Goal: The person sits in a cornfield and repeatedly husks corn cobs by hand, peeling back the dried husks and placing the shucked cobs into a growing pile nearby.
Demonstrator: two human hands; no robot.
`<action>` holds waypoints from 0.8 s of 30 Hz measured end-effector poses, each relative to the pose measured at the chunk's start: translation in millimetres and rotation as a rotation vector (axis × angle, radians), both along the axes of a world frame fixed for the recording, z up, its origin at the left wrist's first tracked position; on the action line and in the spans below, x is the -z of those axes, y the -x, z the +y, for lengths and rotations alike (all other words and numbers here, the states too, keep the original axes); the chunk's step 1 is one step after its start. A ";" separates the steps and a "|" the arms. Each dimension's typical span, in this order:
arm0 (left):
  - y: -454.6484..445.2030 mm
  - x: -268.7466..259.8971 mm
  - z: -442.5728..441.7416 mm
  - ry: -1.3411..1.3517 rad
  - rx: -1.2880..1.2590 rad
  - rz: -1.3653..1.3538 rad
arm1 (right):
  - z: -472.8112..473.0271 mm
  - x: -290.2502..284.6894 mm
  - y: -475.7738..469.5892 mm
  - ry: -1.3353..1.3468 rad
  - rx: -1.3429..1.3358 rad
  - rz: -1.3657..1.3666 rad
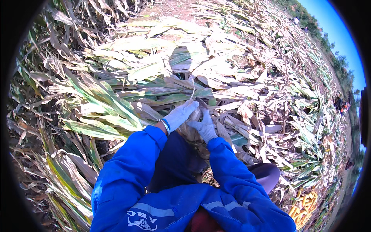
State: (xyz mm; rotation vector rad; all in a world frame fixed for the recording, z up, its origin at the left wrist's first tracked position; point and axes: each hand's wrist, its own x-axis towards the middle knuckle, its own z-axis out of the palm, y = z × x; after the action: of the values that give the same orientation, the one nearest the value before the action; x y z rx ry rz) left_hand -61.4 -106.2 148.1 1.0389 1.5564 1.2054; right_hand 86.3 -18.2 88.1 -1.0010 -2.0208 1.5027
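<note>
Both my hands wear white knitted gloves and meet in front of my knees. My left hand (pixel 182 114) grips the top of a dry, tan corn husk (pixel 197 116). From the right, my right hand (pixel 205 126) closes on the same husk lower down, its thumb pointing left across it. Whether an ear sits inside the husk is hidden by the gloves and leaves. A thin pale leaf strip (pixel 193 87) sticks up beyond my left fingertips. Cut corn stalks (pixel 162 92) with dry and greenish leaves lie crosswise just beyond my hands.
A pile of bare yellow corn ears (pixel 303 207) lies at the lower right. Dense dry corn plants (pixel 66 29) fill the upper left. Flattened stalks (pixel 278 87) cover the ground to the right. A small orange and dark shape (pixel 342 105), unclear, shows at the far right edge.
</note>
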 end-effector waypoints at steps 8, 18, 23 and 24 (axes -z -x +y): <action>-18.8 -22.3 0.5 0.050 -0.219 -0.213 | 21.0 -27.8 0.4 -0.453 -0.010 0.018; -25.7 -27.6 -2.1 0.087 -0.246 -0.192 | 29.0 -29.6 18.8 -0.656 -0.058 -0.163; -22.4 -22.3 -0.7 0.143 -0.215 -0.226 | 27.3 -26.5 26.6 -0.709 -0.150 -0.315; -22.3 -23.3 1.6 0.154 -0.190 -0.167 | 24.9 -32.9 24.0 -0.689 -0.141 -0.331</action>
State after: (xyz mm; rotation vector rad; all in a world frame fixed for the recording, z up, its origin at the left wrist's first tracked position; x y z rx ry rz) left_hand -39.0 -104.6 171.4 0.6849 1.6146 1.2446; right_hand 62.2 6.7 120.9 -0.8525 -2.6087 0.6076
